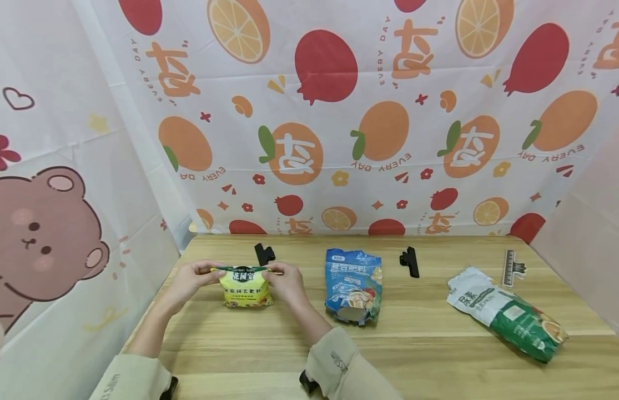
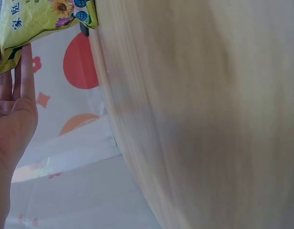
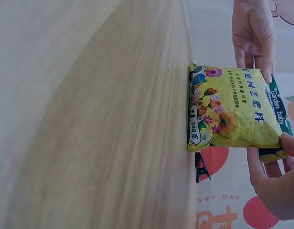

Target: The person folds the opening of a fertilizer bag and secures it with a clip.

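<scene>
A yellow fertilizer bag (image 1: 246, 290) with a dark green top edge stands upright between both hands. My left hand (image 1: 191, 282) pinches its upper left corner, thumb on the front and fingers behind. The upper right corner is pinched by my right hand (image 1: 287, 282). In the right wrist view the yellow bag (image 3: 232, 109) shows printed flowers, and both hands grip its green end. Only a corner of the bag (image 2: 42, 19) enters the left wrist view, above the left palm (image 2: 13, 124). A black clip (image 1: 264, 254) lies just behind the bag.
To the right lie a blue bag (image 1: 353, 283) and a white-and-green bag (image 1: 509, 314). Another black clip (image 1: 409, 261) and a silvery patterned clip (image 1: 513, 269) rest near the wooden table's (image 1: 414, 355) back edge. Fruit-printed cloth (image 1: 334, 116) hangs behind.
</scene>
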`<state>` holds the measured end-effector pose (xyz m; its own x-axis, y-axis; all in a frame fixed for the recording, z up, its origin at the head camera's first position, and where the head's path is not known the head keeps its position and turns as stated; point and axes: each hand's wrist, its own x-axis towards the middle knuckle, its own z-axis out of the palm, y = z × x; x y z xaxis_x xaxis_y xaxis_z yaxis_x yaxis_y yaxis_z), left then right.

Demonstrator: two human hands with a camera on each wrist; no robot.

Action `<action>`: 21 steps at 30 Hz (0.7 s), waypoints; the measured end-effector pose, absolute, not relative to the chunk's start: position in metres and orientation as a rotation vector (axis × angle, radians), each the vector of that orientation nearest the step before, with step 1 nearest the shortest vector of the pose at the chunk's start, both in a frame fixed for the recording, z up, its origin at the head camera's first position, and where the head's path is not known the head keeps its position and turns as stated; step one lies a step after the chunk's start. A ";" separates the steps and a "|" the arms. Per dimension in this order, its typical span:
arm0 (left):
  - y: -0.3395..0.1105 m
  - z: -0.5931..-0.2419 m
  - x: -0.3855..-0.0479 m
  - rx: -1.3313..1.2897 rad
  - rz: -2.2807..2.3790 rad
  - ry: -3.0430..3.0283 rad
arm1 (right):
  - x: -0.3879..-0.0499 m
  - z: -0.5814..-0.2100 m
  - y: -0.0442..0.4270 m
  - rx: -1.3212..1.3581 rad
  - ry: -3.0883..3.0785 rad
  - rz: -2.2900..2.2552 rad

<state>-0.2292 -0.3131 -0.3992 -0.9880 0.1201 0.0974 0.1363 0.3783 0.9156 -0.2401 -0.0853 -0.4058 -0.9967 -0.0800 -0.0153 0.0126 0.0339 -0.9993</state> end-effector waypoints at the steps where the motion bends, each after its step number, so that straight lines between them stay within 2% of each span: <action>1: -0.311 -0.399 -0.229 -0.248 -1.733 -2.589 | -0.240 -0.405 -0.084 -0.069 2.211 -2.145; 21: -0.274 -0.401 -0.235 -0.140 -1.748 -2.559 | -0.238 -0.403 -0.058 0.034 2.121 -2.237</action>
<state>-0.2346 -0.2740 -0.4006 -0.9951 0.0527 0.0832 0.0966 0.3611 0.9275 -0.2382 -0.0580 -0.4028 -0.9980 -0.0276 -0.0564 0.0578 -0.0528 -0.9969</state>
